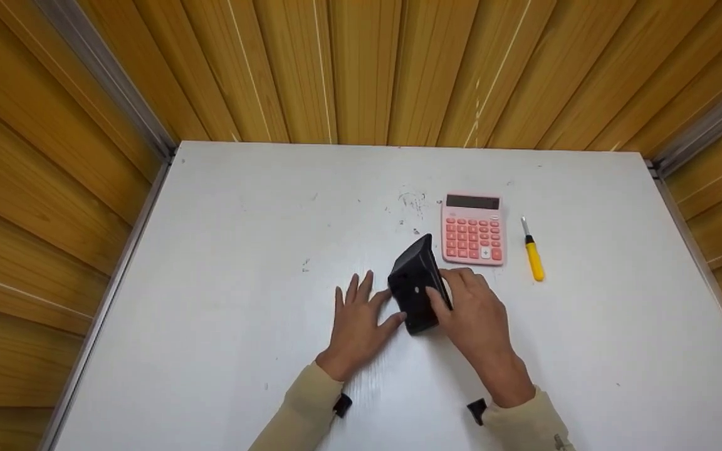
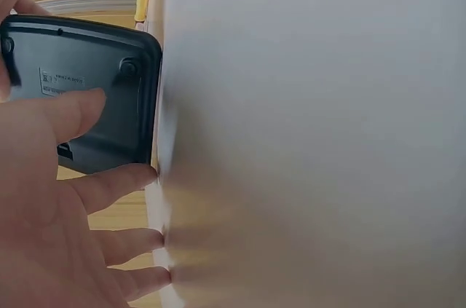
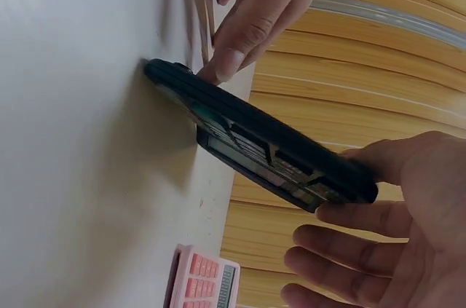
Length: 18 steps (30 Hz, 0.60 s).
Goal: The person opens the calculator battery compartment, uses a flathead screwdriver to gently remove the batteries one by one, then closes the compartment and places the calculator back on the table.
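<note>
A black calculator (image 1: pixel 412 282) is tilted up on one edge on the white table, its back with a label and feet facing my left hand (image 1: pixel 356 329). Its keys and screen side shows from below in the right wrist view. My right hand (image 1: pixel 477 319) pinches the upper part between thumb and fingers, with the other fingers (image 3: pixel 342 250) spread loosely. The left hand's fingers are straight and spread, fingertips down at the table. Its thumb and index finger (image 2: pixel 120 183) are right at the calculator's lower edge.
A pink calculator (image 1: pixel 472 228) lies face up just beyond the black one. To its right lies a screwdriver (image 1: pixel 533 254) with a yellow handle. Yellow wood-patterned walls (image 1: pixel 361 75) stand behind and on both sides of the table (image 1: pixel 223 250).
</note>
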Each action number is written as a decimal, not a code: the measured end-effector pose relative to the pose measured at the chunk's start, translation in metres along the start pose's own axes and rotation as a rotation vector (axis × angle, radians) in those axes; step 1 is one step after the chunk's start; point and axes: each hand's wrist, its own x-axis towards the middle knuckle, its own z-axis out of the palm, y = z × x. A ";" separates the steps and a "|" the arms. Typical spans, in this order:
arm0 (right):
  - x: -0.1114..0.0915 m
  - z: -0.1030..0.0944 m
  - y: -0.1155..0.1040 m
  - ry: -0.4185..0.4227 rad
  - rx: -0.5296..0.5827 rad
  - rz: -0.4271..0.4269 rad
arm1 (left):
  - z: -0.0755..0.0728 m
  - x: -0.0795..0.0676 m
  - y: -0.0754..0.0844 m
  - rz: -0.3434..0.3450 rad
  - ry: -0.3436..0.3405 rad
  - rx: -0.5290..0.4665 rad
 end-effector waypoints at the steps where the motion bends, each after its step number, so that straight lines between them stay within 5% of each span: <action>1: 0.000 0.000 0.001 -0.008 -0.003 0.015 | 0.000 0.000 0.000 0.001 0.003 0.002; 18: -0.012 0.018 0.022 -0.118 -0.007 0.161 | 0.001 0.002 -0.001 -0.032 0.018 -0.021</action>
